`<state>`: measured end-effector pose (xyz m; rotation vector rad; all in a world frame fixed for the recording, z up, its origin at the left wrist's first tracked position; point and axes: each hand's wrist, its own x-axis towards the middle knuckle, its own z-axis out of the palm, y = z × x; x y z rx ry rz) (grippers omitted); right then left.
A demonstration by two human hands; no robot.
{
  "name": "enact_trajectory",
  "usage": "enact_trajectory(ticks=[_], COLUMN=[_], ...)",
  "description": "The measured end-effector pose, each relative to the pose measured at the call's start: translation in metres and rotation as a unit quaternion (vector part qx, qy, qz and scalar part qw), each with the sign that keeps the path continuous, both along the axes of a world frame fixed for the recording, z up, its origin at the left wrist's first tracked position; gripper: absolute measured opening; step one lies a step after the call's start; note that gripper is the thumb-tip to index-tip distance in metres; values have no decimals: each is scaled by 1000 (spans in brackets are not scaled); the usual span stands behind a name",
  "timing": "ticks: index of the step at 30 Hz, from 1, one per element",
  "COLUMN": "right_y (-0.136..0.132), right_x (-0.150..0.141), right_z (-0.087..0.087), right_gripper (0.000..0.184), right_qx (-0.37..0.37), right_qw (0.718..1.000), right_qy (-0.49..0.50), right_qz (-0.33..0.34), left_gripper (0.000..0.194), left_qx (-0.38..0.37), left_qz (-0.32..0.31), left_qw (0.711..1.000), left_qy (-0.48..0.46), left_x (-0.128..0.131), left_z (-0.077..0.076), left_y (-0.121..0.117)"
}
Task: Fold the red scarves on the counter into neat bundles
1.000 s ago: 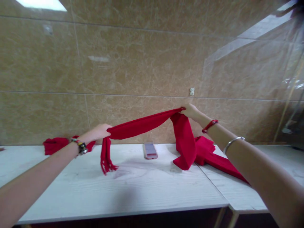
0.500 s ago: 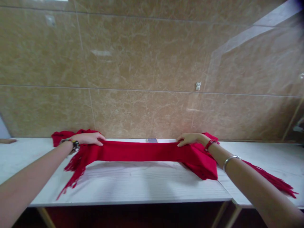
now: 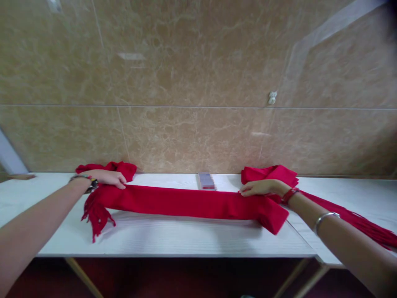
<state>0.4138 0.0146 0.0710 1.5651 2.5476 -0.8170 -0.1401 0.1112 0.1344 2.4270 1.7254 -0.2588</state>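
A red fringed scarf [image 3: 182, 203] is stretched between my two hands, just over the white table [image 3: 173, 240]. My left hand [image 3: 113, 179] is closed on its upper edge near the left end, where the fringe hangs down. My right hand [image 3: 256, 188] pinches the upper edge farther right, and the cloth beyond it folds down to a corner. Behind my left hand lies a bunched red cloth [image 3: 127, 169]. More folded red cloth [image 3: 269, 174] sits behind my right hand, with long fringe [image 3: 366, 221] trailing right under my forearm.
A phone-like flat object [image 3: 206, 181], partly blurred, lies by the wall between my hands. The tiled wall [image 3: 186, 136] rises at the table's back edge. A small white figure [image 3: 272, 97] is fixed to it. A seam divides the tabletop at right.
My hands have drawn the scarf toward me and slightly farther apart, away from the wall. More of the phone-like object and the red cloth behind now shows. The view has shifted somewhat.
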Motion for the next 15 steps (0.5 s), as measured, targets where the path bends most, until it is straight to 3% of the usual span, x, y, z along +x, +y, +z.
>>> enact_trajectory(ticks=[2, 3, 5, 9, 12, 15], right_y=[10, 16, 24, 27, 19, 4], right_x=[-2, -6, -18, -33, -20, 6], right_z=[0, -5, -21, -47, -44, -33], right_gripper=[39, 37, 35, 42, 51, 50], right_qx=[8, 20, 46, 71, 63, 13], right_qw=[999, 998, 995, 991, 992, 995], right_qy=[-31, -51, -81, -105, -90, -79], right_qz=[-12, -18, -29, -43, -57, -66], left_gripper=[26, 28, 35, 54, 50, 54], left_qx=[-60, -49, 25, 126, 153, 81], left_qz=[-11, -9, 6, -10, -55, -72], left_qw=[997, 997, 994, 989, 986, 993], left_qy=[37, 65, 105, 81, -16, -48], left_x=[3, 7, 21, 63, 94, 109], left_z=[-13, -23, -51, -108, -134, -145], left_y=[7, 9, 8, -9, -26, -36])
